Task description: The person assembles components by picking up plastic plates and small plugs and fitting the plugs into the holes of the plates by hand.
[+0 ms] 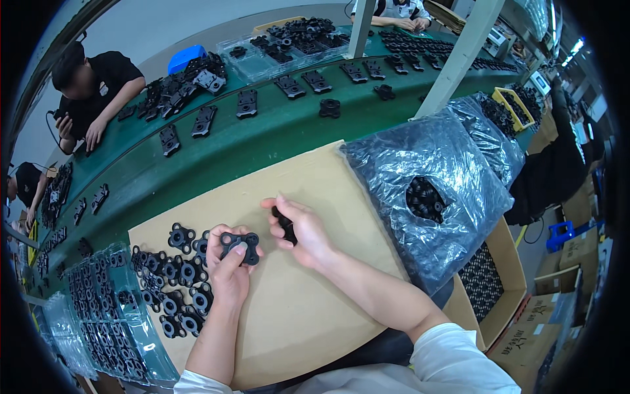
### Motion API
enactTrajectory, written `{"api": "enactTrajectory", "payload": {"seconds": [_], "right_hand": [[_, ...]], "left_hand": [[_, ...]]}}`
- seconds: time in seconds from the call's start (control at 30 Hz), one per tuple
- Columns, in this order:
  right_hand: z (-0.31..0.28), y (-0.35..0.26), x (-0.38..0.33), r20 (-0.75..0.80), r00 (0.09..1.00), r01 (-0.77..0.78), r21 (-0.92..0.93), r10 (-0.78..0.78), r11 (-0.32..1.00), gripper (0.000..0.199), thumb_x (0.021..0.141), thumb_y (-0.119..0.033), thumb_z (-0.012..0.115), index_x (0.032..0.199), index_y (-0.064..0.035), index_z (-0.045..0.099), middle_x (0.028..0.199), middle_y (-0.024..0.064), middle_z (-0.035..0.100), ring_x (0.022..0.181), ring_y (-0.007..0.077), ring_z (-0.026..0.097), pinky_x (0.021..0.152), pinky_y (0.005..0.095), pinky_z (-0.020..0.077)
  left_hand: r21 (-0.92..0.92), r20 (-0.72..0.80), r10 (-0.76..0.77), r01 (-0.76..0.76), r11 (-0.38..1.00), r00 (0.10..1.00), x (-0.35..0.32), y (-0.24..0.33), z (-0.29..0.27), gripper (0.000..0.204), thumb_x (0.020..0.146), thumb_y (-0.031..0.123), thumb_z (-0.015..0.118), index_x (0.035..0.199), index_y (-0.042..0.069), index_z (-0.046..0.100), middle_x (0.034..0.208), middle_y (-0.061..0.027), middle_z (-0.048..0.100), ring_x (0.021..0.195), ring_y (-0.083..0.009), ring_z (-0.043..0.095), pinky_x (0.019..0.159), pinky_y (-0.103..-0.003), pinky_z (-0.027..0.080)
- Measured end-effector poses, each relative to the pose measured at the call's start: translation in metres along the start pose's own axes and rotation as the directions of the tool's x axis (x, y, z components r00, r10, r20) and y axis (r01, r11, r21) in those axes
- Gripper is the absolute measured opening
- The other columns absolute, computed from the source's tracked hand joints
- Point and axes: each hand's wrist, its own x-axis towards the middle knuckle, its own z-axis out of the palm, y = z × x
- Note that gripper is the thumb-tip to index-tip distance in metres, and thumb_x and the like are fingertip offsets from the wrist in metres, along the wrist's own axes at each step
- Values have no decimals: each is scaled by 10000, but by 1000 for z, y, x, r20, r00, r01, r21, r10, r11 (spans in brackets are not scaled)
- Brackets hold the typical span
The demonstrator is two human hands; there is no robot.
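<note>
1. Left hand grips a black part over the cardboard.
2. Right hand curls around a dark piece, also above the cardboard.
3. Step seems handling both; next move calls for steady grips.

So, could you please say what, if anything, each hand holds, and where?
The left hand holds a black part, thumb on its face, fingers around its edge. The right hand holds a dark piece, too hidden to tell where.

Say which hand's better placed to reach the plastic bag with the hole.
Right, likely: the right hand is nearer the plastic bag, though it holds something dark. The left hand grips a black part farther away.
</note>
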Motion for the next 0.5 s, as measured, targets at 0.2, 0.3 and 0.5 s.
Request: {"api": "enactTrajectory", "payload": {"seconds": [0.2,0.3,0.5], "right_hand": [[1,9,1,158,987,-28,-70,39,997,198,924,-163,549,1032,-4,599,822,68,594,527,46,420,364,162,269],[1,5,-1,194,980,-21,-101,40,995,194,905,-119,567,1046,10,601,871,89,610,551,43,433,367,154,271],[3,7,-3,175,983,-34,-95,50,995,189,896,-107,578,1038,15,607,874,90,610,560,39,439,368,145,264]], "left_hand": [[-72,-8,-114,114,991,993,2,4,5,326,774,-7,555,1065,83,438,1029,-176,544,693,-232,588,445,-204,355],[-138,39,-165,169,976,986,2,8,4,332,775,-9,552,1071,83,437,1023,-180,545,692,-229,584,445,-204,355],[-167,12,-151,151,974,989,4,9,-4,348,765,-27,552,1077,76,437,1009,-180,553,699,-229,586,438,-202,349]]}}
